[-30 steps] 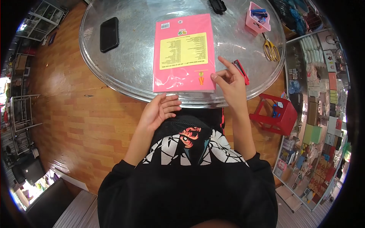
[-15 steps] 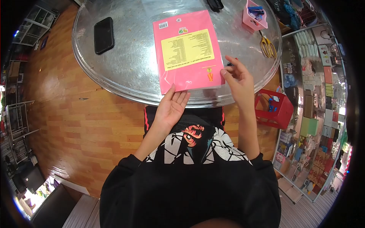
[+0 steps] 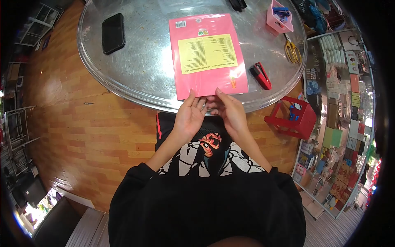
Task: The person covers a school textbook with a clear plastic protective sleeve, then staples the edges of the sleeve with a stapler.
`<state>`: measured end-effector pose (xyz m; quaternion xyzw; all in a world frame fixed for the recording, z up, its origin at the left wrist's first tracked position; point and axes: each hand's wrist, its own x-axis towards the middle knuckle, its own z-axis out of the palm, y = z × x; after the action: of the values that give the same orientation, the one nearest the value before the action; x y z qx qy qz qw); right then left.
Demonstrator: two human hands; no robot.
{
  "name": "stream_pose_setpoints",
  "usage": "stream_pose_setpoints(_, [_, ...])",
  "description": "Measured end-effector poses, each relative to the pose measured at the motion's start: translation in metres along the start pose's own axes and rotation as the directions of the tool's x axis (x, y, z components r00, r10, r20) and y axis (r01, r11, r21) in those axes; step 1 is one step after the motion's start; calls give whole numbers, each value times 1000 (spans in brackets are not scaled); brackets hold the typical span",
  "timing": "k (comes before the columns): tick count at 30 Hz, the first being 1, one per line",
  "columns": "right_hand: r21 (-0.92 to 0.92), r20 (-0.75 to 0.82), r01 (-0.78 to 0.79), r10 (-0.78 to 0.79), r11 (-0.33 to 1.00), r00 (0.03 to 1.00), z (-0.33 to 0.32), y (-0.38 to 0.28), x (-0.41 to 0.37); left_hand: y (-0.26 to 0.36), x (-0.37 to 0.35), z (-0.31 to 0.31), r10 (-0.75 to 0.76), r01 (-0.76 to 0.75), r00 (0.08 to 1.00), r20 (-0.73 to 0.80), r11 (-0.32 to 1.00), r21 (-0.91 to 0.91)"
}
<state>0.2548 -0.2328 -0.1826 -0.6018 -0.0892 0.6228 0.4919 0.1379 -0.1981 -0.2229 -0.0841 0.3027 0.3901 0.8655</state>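
Observation:
A pink book [image 3: 210,84] with a yellow printed panel and a shiny clear cover lies on the round metal table, its lower edge toward me. At the left part of that edge, my left hand [image 3: 190,117] has its thumb on top and its fingers underneath. My right hand [image 3: 230,115] pinches the same edge a little farther right, thumb on the cover and fingers curled below. The two hands' fingertips nearly meet under the book. Right of the book rests a red and black stapler [image 3: 261,75], touched by neither hand.
A black phone [image 3: 113,33] lies on the left of the metal table [image 3: 140,78]. Yellow-handled scissors [image 3: 292,50] and a pink basket [image 3: 279,19] of small items sit at the right. A red stool [image 3: 294,119] stands beside the table, near a glass display case [image 3: 333,136].
My right hand has come from the book's right side to its lower edge and taken hold beside my left. The stapler, mostly hidden before, now shows. The book has turned slightly.

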Motion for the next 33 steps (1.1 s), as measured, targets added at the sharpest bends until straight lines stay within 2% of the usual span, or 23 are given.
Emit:
stream_pose_setpoints(2, [125,-45,78,-73,989,996,3,0,3,0,-4,9,14,-17,995,-103,999,-36])
stream_pose_setpoints(3, [124,-47,81,-76,989,996,3,1,3,0,-3,8,11,-15,995,-100,999,-37])
stream_pose_setpoints(5, [159,-30,102,-99,982,995,2,4,3,2,1,-2,-86,87,994,74,996,-19])
stream_pose_setpoints(9, [139,-33,121,-117,983,993,-6,7,8,-5,14,-7,-140,131,971,194,990,60])
stream_pose_setpoints(11, [222,-54,136,-128,965,990,-15,2,11,-7,13,6,-54,54,998,-8,998,22])
stream_pose_setpoints(12, [222,-57,142,-133,965,990,-21,-2,12,-7,13,9,-58,58,998,-3,998,23])
stream_pose_setpoints(14, [326,-243,235,-159,916,957,-38,-11,15,-6,11,10,-57,56,997,-44,998,-12])
stream_pose_setpoints(16, [318,-257,245,-165,916,952,-57,-20,17,-7,11,11,-53,52,998,-39,998,-27])
stream_pose_setpoints(18, [266,-361,409,-303,873,882,-73,-31,19,-7,10,13,-50,49,998,-36,998,-39])
stream_pose_setpoints(19, [266,-363,409,-302,873,881,-81,-34,25,-6,10,14,-45,43,998,-47,998,-53])
stream_pose_setpoints(20, [-66,-418,567,-538,821,732,-88,-36,33,-6,10,15,-40,36,998,-58,997,-67])
stream_pose_setpoints(21, [-392,-378,639,-749,662,544,-95,-37,40,-6,10,17,-40,36,997,-59,997,-64])
stream_pose_setpoints(22, [-388,-379,641,-749,662,544,-101,-40,48,-7,9,19,-32,27,996,-82,998,-56])
stream_pose_setpoints(23, [-868,-169,373,-903,326,395,-105,-43,55,-7,9,20,-23,18,994,-107,999,-46])
stream_pose_setpoints(24, [-988,126,-40,-925,-150,358,-108,-45,62,-8,9,19,-19,15,994,-110,999,-41])
stream_pose_setpoints(25, [-997,74,24,-887,-71,456,-107,-44,68,-9,11,17,-9,6,994,-110,999,-35])
stream_pose_setpoints(26, [-997,72,30,-888,-65,455,-105,-44,70,-9,11,18,2,-5,994,-109,1000,-29])
stream_pose_setpoints(28, [-994,66,105,-845,-11,530,-100,-47,74,-9,8,22,16,-17,993,-116,1000,-9])
stream_pose_setpoints(32, [-974,24,207,-859,96,512,-95,-53,62,-8,9,24,8,-8,988,-157,1000,4])
stream_pose_setpoints(33, [-871,-92,362,-836,331,541,-94,-54,53,-8,9,24,8,-7,987,-161,1000,9])
